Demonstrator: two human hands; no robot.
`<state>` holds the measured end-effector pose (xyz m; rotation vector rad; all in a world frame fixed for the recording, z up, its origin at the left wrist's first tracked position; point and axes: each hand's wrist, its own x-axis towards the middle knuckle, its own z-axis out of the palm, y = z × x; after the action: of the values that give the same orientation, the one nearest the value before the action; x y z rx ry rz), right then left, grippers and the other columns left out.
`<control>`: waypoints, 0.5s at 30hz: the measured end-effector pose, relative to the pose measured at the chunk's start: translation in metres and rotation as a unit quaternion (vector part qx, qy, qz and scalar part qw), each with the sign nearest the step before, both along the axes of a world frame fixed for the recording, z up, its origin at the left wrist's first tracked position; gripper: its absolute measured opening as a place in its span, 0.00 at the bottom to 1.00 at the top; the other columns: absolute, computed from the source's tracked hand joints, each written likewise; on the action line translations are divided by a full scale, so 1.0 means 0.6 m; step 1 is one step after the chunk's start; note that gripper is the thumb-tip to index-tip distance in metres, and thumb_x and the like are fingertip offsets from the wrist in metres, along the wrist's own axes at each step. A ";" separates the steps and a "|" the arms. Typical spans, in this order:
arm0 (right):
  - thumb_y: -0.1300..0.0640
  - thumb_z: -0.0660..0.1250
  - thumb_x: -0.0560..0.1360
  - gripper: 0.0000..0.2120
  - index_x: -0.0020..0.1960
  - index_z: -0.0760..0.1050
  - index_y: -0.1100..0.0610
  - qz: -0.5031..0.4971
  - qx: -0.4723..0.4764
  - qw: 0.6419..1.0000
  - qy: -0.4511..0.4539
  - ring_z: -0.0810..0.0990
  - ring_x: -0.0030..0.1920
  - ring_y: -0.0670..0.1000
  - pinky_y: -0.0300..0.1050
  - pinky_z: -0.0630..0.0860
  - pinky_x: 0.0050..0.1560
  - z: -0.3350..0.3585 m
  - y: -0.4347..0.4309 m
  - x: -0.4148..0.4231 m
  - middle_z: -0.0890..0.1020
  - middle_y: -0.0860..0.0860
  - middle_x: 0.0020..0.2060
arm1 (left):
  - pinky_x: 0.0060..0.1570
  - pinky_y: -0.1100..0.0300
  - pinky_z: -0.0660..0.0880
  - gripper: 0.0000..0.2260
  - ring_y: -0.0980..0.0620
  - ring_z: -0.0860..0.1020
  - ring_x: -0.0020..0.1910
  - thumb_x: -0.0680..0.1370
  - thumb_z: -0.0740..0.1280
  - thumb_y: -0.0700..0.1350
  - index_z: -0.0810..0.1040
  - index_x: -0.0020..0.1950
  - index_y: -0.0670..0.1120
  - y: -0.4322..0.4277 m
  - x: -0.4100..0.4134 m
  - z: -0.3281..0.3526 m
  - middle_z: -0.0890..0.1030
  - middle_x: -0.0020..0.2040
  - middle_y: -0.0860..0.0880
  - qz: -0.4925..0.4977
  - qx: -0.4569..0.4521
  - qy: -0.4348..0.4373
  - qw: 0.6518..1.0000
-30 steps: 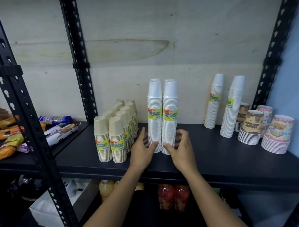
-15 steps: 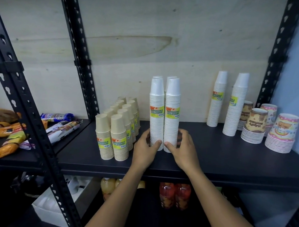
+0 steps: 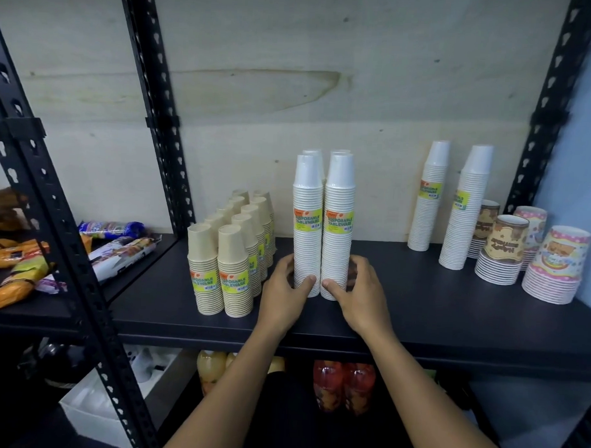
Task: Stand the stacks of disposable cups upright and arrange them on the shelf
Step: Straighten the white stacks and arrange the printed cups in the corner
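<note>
Two tall white cup stacks (image 3: 322, 225) with yellow labels stand upright side by side at the middle of the black shelf (image 3: 435, 318), with more white stacks right behind them. My left hand (image 3: 284, 291) grips the base of the left stack and my right hand (image 3: 358, 294) grips the base of the right one. Several shorter beige cup stacks (image 3: 232, 255) stand in two rows just to the left. Two more white stacks (image 3: 449, 203) stand upright at the back right.
Printed paper cups (image 3: 530, 254) stand in short stacks at the far right by the blue wall. A black upright post (image 3: 153, 109) divides the shelf from the left bay, where snack packets (image 3: 21, 262) lie. Bottles (image 3: 344, 385) stand on the shelf below.
Both hands closed in around the bases of the two front white stacks and pushed them slightly back on the shelf. The other stacks have not moved.
</note>
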<state>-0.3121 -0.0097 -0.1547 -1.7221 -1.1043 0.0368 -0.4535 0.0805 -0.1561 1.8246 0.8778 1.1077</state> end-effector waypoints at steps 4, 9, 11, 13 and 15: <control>0.42 0.77 0.71 0.35 0.71 0.67 0.51 0.003 -0.007 1.000 0.006 0.80 0.56 0.48 0.50 0.81 0.54 -0.003 0.001 0.002 0.75 0.50 0.63 | 0.69 0.52 0.75 0.30 0.62 0.77 0.65 0.76 0.74 0.51 0.68 0.77 0.55 -0.003 0.001 0.000 0.79 0.69 0.58 -0.003 0.006 0.004 1.000; 0.42 0.81 0.67 0.43 0.75 0.65 0.52 0.018 -0.024 0.999 0.020 0.78 0.60 0.50 0.51 0.80 0.60 -0.001 -0.005 0.010 0.70 0.50 0.64 | 0.72 0.51 0.71 0.39 0.55 0.71 0.73 0.75 0.76 0.51 0.60 0.82 0.51 -0.016 -0.004 0.009 0.72 0.76 0.52 0.028 0.043 0.025 0.998; 0.44 0.81 0.67 0.43 0.75 0.66 0.52 0.022 -0.017 0.999 0.028 0.77 0.62 0.49 0.47 0.77 0.61 0.005 -0.010 0.011 0.70 0.49 0.63 | 0.74 0.49 0.69 0.40 0.51 0.68 0.75 0.76 0.76 0.49 0.58 0.83 0.49 -0.028 -0.010 0.017 0.68 0.78 0.49 0.048 0.038 0.013 0.998; 0.45 0.81 0.68 0.41 0.75 0.66 0.51 0.014 0.006 1.000 0.015 0.75 0.62 0.46 0.42 0.73 0.58 0.010 -0.018 0.009 0.69 0.46 0.62 | 0.74 0.51 0.69 0.40 0.50 0.68 0.76 0.76 0.76 0.47 0.57 0.83 0.49 -0.043 -0.018 0.024 0.64 0.80 0.49 0.052 0.038 -0.003 0.998; 0.43 0.79 0.69 0.41 0.75 0.65 0.50 0.002 0.026 1.000 -0.001 0.72 0.62 0.42 0.39 0.70 0.57 0.018 -0.028 0.006 0.69 0.45 0.63 | 0.73 0.52 0.69 0.40 0.51 0.68 0.75 0.77 0.75 0.48 0.57 0.83 0.50 -0.056 -0.026 0.031 0.62 0.80 0.50 0.053 0.052 0.002 0.997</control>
<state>-0.3085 -0.0264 -0.1439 -1.6733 -1.1013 0.0075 -0.4690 0.0470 -0.1375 1.8838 0.9439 1.2362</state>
